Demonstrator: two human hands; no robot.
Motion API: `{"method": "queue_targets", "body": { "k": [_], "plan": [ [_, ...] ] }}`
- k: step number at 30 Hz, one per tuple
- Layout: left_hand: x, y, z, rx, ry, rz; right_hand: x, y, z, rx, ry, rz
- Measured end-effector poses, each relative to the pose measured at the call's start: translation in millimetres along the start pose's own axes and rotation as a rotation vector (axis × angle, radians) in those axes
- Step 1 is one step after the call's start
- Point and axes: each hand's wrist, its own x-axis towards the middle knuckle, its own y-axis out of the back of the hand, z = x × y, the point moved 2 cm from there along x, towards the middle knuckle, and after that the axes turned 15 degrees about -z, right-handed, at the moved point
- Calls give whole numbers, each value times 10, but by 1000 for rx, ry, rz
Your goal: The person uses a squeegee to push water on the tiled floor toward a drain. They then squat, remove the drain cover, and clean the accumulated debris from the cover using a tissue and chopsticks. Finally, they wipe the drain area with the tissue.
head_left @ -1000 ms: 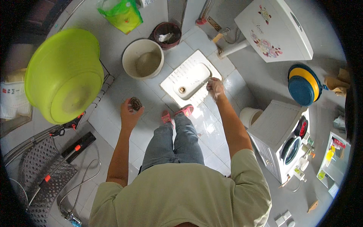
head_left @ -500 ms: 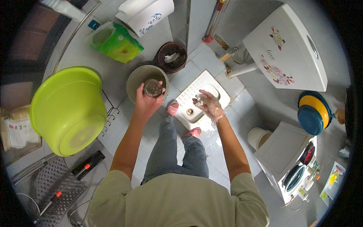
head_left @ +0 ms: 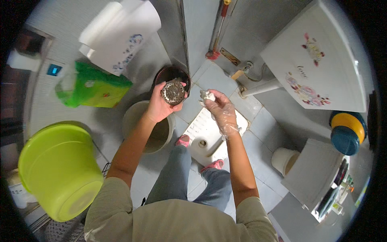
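A round, grimy dark disc with pale patches and small holes, which looks like a drain cover (head_left: 173,93), is gripped by its edge in my left hand (head_left: 158,109). My fingers curl around it, in front of a dark waste bin (head_left: 163,74). My right hand (head_left: 224,115) wears a thin clear plastic glove (head_left: 229,130) and pinches a crumpled white wad, probably tissue (head_left: 207,97). That hand is above the far part of a white squat toilet (head_left: 209,147) set in the floor. The two hands are apart.
A grey bucket (head_left: 169,135) stands below my left forearm. A large lime-green tub (head_left: 56,165) is at left, a green package (head_left: 100,90) behind it. The white cistern (head_left: 322,60), basins (head_left: 344,139) and a small white bucket (head_left: 281,160) are at right. A red-bristled brush (head_left: 213,54) leans behind.
My left hand has moved from over the grey bucket to before the waste bin, turning the disc's patchy face upward. My right hand has risen away from the toilet with the wad. The view has shifted.
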Motion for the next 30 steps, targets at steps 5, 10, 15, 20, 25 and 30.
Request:
{"method": "queue_targets", "body": {
  "k": [5, 10, 15, 20, 25, 30],
  "plan": [
    [336, 946, -457, 52, 62, -91, 638, 269, 929, -249, 322, -20],
    [409, 1696, -744, 692, -14, -100, 1162, 350, 1545, -855, 837, 35],
    [510, 2420, -818, 24, 156, -196, 1544, 255, 1969, -983, 930, -132],
    [447, 2729, -767, 87, 194, -164, 1771, 145, 2142, -1213, 929, -262],
    [350, 3068, -637, -59, 222, -410, 1902, -27, 2290, -1096, 931, -302],
    [288, 3212, -621, -8, 158, -295, 2038, -169, 2442, -1290, 990, -267]
  ]
}}
